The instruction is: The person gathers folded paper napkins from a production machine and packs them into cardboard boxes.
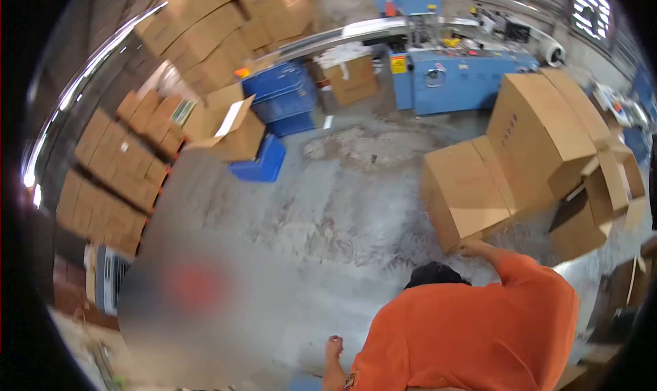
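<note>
My right hand (472, 248) is at the lower corner of a closed brown cardboard box (460, 189), its fingers curled at the bottom edge. Directly behind that box, touching it, rises a taller cardboard box (537, 120) with dark printing on its side. My left hand (334, 344) hangs low over the grey floor, away from the boxes, with fingers curled and no object visible in it. My orange shirt fills the lower right, and something black shows just beyond it.
An open carton (606, 203) lies at the right. Blue bins (280, 93) and an opened carton (236, 134) stand at the left back, near palletised boxes (120, 155). A blue machine (455, 83) stands behind. Wet-looking patches mark the floor (301, 206); the lower left is blurred.
</note>
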A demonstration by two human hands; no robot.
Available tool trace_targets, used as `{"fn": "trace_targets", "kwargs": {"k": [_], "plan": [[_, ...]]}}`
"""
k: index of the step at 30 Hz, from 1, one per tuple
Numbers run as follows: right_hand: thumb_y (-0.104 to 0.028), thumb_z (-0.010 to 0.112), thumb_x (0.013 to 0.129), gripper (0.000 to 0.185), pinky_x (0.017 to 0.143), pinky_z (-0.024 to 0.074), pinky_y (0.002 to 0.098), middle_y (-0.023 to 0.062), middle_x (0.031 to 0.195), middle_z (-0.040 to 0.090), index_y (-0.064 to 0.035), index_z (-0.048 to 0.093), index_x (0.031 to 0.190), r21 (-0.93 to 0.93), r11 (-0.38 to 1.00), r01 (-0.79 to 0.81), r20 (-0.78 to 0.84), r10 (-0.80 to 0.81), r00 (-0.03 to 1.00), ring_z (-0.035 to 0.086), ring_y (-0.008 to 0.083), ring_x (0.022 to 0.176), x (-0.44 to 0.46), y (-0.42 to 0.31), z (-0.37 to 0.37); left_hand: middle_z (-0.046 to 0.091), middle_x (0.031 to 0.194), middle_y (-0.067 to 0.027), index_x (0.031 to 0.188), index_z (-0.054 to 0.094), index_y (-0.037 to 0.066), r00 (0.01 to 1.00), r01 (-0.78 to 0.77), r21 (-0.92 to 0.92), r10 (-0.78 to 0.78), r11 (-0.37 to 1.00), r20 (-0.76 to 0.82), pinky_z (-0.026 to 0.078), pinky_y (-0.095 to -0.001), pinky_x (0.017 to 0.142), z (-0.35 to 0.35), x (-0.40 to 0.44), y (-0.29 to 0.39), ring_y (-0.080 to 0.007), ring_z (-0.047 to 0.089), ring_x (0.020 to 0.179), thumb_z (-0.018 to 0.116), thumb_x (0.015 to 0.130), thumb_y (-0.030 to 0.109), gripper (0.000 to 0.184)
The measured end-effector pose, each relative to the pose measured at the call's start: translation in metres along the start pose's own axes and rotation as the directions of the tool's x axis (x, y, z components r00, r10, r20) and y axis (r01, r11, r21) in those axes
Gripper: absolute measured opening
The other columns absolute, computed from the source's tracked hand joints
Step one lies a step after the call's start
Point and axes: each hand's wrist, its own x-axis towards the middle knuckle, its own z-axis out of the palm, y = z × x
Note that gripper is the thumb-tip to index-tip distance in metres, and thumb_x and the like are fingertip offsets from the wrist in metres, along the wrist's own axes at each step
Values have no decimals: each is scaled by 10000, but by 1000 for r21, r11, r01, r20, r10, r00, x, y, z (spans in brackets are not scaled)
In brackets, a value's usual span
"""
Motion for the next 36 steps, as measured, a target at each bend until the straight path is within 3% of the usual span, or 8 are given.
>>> {"fn": "trace_targets", "kwargs": {"k": [8, 12, 17, 27, 30, 32, 33, 36], "plan": [[-390, 592, 786, 412, 780, 495, 460, 196, 996, 652, -64, 657, 1028, 67, 910, -409, 79, 404, 911, 632, 338, 914, 30, 57, 36, 549, 768, -75, 1169, 484, 48, 987, -114, -261, 80, 959, -138, 431, -303, 414, -140, 176, 233, -166, 524, 520, 472, 858, 149, 328], [-385, 590, 797, 433, 767, 496, 465, 183, 994, 651, -53, 624, 1073, 104, 964, -246, -39, 251, 967, 632, 334, 900, 164, -3, -52, 598, 809, -74, 1251, 497, 63, 977, -193, -318, 212, 928, 25, 452, -283, 451, -109, 230, 311, -141, 555, 547, 557, 856, 174, 415], [-327, 549, 836, 439, 832, 490, 473, 193, 1078, 623, -100, 548, 1212, 94, 993, 64, -324, -30, 946, 605, 375, 979, 313, -151, -209, 605, 821, -96, 1175, 521, 44, 880, -412, 250, 313, 876, 357, 467, -313, 527, -94, 238, 435, -173, 575, 634, 584, 844, 228, 383], [-303, 624, 811, 474, 871, 476, 454, 170, 1148, 614, -125, 531, 1240, 166, 985, 43, -483, 43, 875, 582, 358, 1047, 446, -196, -345, 557, 716, -108, 863, 551, 41, 894, -438, 282, 379, 854, 239, 437, -380, 572, -158, 457, 531, -219, 512, 627, 536, 858, 263, 223], [-351, 581, 797, 452, 869, 478, 453, 189, 1097, 635, -81, 605, 1160, 271, 940, -207, -409, 307, 859, 597, 364, 1022, 442, -145, -301, 543, 685, -112, 770, 559, 40, 782, -585, 297, 622, 755, -40, 427, -400, 585, -188, 530, 622, -233, 493, 624, 522, 862, 273, 254], [-295, 596, 739, 378, 827, 485, 458, 224, 1017, 642, -40, 660, 1011, 330, 859, -392, -217, 473, 854, 619, 377, 955, 425, -129, -283, 476, 669, -79, 794, 503, 40, 780, -626, -90, 618, 775, -102, 417, -356, 600, -230, 533, 751, -190, 467, 636, 530, 872, 231, 207], [-299, 601, 735, 349, 811, 484, 460, 227, 979, 648, -41, 674, 957, 361, 865, -348, -320, 465, 825, 624, 379, 931, 421, -114, -261, 492, 687, -47, 798, 497, 38, 513, -840, 49, 820, 540, -254, 415, -326, 610, -253, 534, 823, -150, 465, 664, 530, 891, 178, 172], [-315, 617, 731, 316, 788, 485, 451, 223, 916, 656, -52, 692, 890, 609, 702, -369, -280, 625, 729, 636, 365, 889, 392, -121, -216, 553, 821, -31, 859, 552, 13, 267, -944, -294, 876, 153, -402, 423, -263, 718, -336, 368, 1052, -115, 486, 770, 491, 930, 84, 117]]}}
